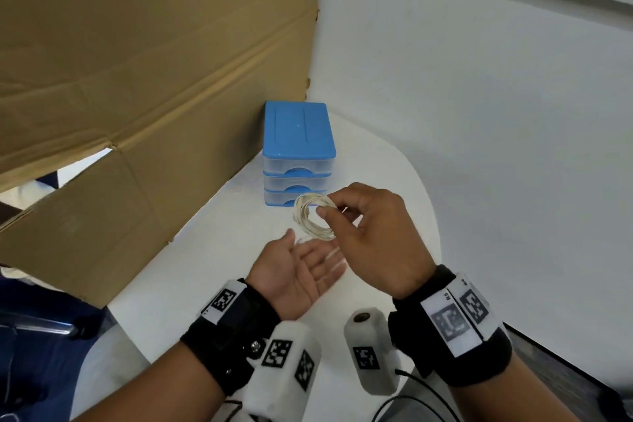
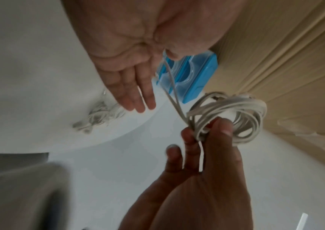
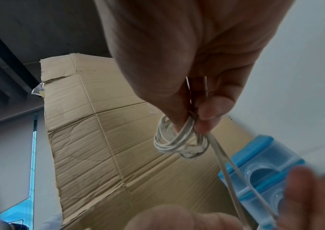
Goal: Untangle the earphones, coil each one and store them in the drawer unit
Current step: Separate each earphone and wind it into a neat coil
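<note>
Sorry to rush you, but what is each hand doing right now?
Left hand: open, palm up, fingers straight.
Right hand: pinching the coiled white earphone cable.

At frame centre we see the drawer unit (image 1: 298,161) standing on the table (image 1: 205,250), with the cardboard sheet (image 1: 137,79) filling the upper left just beside it. Below the unit, our right hand (image 1: 370,233) holds the coiled earphone (image 1: 313,216) above our left hand (image 1: 298,271). In the left wrist view, another earphone bundle (image 2: 98,116) lies on the table at left.
</note>
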A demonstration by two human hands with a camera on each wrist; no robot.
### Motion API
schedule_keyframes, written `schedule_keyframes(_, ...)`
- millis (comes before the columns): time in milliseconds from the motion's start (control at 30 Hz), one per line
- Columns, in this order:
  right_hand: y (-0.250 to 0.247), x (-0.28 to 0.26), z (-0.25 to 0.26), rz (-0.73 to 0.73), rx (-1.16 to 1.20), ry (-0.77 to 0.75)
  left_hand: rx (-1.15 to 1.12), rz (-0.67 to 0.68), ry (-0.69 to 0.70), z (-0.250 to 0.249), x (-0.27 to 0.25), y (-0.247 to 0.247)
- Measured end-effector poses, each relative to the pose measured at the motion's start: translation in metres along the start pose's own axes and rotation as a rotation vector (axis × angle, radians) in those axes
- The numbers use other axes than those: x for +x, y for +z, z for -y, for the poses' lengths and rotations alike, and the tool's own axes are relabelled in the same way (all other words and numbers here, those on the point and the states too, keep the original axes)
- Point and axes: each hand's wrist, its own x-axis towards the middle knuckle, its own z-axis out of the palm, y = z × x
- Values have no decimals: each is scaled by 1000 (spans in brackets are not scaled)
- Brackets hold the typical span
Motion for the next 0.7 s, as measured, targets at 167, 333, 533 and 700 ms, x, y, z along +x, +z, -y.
schedule_keyframes(167,15,-14,-2,46,68,25,-117,-117,159,-30,4,-13)
schedule_keyframes(333,24,-20,-7,69,96,54,-63,-95,289,-41,-8,-4)
schedule_keyframes(533,19,-15,-8,72,104,74,288,-35,403,-26,-18,7)
schedule_keyframes(700,20,-11,-20,52,75,166,329,-4,315,-22,-18,10)
